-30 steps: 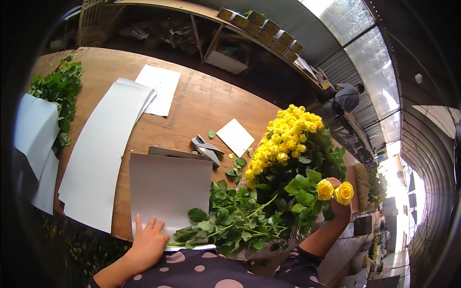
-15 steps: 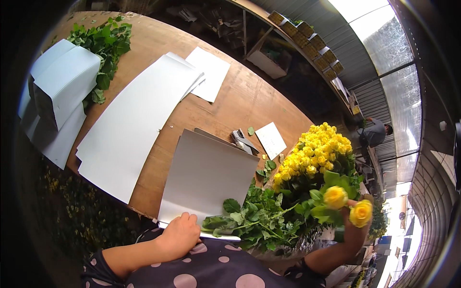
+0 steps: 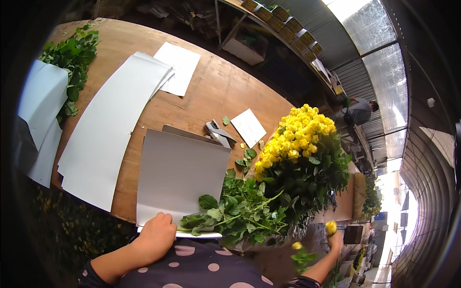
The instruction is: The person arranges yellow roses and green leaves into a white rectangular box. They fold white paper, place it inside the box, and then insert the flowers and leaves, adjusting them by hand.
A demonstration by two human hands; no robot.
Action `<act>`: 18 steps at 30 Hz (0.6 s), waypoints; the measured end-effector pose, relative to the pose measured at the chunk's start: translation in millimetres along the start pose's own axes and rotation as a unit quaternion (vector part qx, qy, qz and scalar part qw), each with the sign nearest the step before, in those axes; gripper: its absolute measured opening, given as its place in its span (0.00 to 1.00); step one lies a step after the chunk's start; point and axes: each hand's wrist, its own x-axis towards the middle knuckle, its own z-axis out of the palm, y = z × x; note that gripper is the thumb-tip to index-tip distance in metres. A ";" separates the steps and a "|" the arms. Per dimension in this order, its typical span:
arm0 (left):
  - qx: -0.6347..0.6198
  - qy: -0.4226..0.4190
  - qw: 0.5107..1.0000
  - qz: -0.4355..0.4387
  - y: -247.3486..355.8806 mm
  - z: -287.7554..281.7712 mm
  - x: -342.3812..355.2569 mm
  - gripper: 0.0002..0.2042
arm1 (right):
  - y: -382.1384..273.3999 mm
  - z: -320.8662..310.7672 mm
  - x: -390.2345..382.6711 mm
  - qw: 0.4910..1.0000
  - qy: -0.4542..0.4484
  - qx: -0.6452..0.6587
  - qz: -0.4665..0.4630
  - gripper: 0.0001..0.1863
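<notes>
My left hand (image 3: 156, 235) pins the grey sheet (image 3: 180, 177) flat, my right hand (image 3: 334, 238) grips one yellow rose (image 3: 331, 226), and the rose pile (image 3: 300, 144) lies unwrapped.

Big bunch of yellow roses (image 3: 300, 137) on the wooden counter (image 3: 211, 91), stapler (image 3: 217, 133) beside a small white card (image 3: 248, 127), leafy cuttings (image 3: 72, 53) far left.

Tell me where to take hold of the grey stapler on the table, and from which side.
Grip the stapler across its narrow body, near the middle, coming down from above. It lies flat on the wooden table, beyond the far edge of the white sheet, with bare wood on both long sides, so fingers should fit there. The small white card lies apart from it.
</notes>
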 end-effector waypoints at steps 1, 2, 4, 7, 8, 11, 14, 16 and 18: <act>0.006 -0.002 1.000 0.001 0.6 0.8 -1.9 0.08 | -26.4 0.7 -0.7 0.999 0.019 0.014 -0.034 0.15; 0.005 -0.006 1.000 -0.004 2.1 0.1 -2.4 0.08 | -64.1 -3.1 6.7 0.996 0.039 0.028 -0.069 0.12; 0.004 -0.004 1.000 -0.018 6.0 -2.5 -3.0 0.08 | -144.0 13.4 24.5 0.986 0.050 0.059 -0.150 0.08; 0.006 -0.005 1.000 -0.029 5.4 -6.0 -4.2 0.09 | -267.1 18.9 28.0 0.976 -0.029 0.007 -0.215 0.11; -0.002 -0.012 0.999 -0.039 5.7 -6.1 -5.1 0.09 | -292.3 33.3 34.7 0.973 -0.048 0.013 -0.226 0.14; -0.020 -0.022 0.998 -0.056 5.7 -6.7 -3.3 0.10 | -324.7 88.9 54.7 0.970 -0.076 0.011 -0.232 0.16; -0.024 -0.018 0.997 -0.070 4.2 -4.5 -4.5 0.10 | -324.4 89.1 43.0 0.969 -0.086 0.063 -0.224 0.11; -0.021 -0.020 0.998 -0.063 4.4 -5.7 -5.1 0.10 | -292.9 81.4 67.0 0.969 -0.026 0.149 -0.198 0.18; -0.013 -0.029 0.998 -0.056 3.6 -5.7 -3.4 0.10 | -238.7 66.2 102.2 0.917 0.137 0.310 -0.210 0.19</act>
